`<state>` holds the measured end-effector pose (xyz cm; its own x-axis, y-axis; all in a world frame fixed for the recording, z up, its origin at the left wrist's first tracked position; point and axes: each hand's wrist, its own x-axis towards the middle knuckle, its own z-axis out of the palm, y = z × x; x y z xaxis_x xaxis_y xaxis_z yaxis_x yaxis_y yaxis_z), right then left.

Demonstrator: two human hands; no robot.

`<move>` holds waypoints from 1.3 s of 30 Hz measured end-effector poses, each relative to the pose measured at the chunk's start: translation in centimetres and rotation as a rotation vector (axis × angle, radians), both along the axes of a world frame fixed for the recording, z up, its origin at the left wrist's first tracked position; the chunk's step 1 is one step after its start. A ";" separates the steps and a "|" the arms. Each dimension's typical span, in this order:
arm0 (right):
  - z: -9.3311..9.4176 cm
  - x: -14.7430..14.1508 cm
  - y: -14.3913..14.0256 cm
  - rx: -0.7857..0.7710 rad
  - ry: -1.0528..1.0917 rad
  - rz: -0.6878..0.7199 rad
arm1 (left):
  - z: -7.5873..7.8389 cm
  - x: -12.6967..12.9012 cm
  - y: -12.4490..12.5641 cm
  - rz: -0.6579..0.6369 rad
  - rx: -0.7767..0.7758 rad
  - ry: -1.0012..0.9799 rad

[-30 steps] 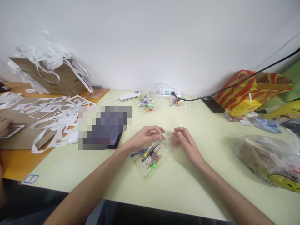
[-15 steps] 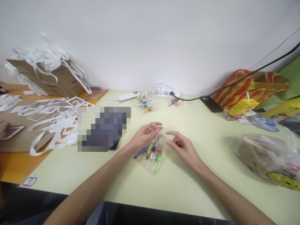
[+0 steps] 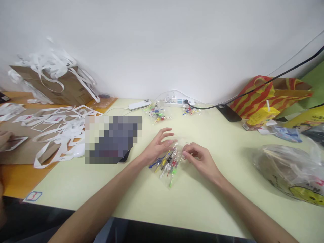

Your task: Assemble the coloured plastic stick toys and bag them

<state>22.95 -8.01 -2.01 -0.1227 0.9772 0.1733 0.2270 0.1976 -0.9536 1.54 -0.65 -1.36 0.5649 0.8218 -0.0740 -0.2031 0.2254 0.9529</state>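
A clear plastic bag [image 3: 168, 170] of small coloured plastic pieces lies on the pale table between my two hands. Blue, yellow, black, white, red and green pieces show through it, some of them thin and stick-like. The fingers of my left hand [image 3: 159, 145] are spread, the thumb at the bag's upper left and the other fingers raised above it. On the opposite side, my right hand [image 3: 198, 157] pinches the upper right edge of the bag between thumb and fingers.
Two similar bags [image 3: 158, 113] [image 3: 191, 109] lie near a white power strip [image 3: 174, 101] by the wall. A white phone [image 3: 139, 105], a black phone [image 3: 229, 113], a drink carton [image 3: 260, 118] and a large plastic bag [image 3: 286, 172] surround the work area. At left are white straps [image 3: 60, 135] and another person's hand [image 3: 6, 138].
My right hand has moved onto the bag's upper right edge and closed on it. My left fingers have lifted and spread. The bag has shifted slightly to the right.
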 end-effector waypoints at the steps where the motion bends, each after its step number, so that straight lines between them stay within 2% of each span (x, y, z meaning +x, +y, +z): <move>1: 0.1 0.1 0.0 0.020 0.003 -0.010 | 0.0 0.0 0.1 0.019 -0.029 0.017; 5: 0.3 0.2 0.0 0.073 0.007 -0.068 | -0.4 0.1 0.5 0.090 -0.067 0.012; 12: 0.0 0.6 -0.1 0.120 0.050 -0.186 | -1.1 0.3 0.8 0.088 0.038 0.142; 16: -0.1 0.8 0.1 0.109 0.077 -0.227 | -1.0 0.3 0.6 0.095 0.092 0.223; 20: 0.1 0.7 0.3 0.067 0.177 -0.273 | -0.9 0.2 0.6 0.145 0.127 0.220; 25: 0.5 0.8 0.6 0.005 0.353 -0.282 | -0.9 0.1 0.7 0.200 0.135 0.196; 29: 0.4 1.2 0.9 -0.032 0.412 -0.279 | -1.0 0.1 0.8 0.208 0.132 0.155; 33: -0.1 1.4 1.1 -0.097 0.411 -0.243 | -1.2 0.1 0.8 0.202 0.143 0.123; 39: -0.3 1.0 1.0 -0.095 0.332 -0.222 | -1.2 0.2 0.7 0.187 0.148 0.109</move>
<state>23.97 -6.97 -2.29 0.1401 0.9873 0.0755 -0.0690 0.0858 -0.9939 1.70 0.08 -2.51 0.3978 0.9175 0.0030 -0.1227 0.0499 0.9912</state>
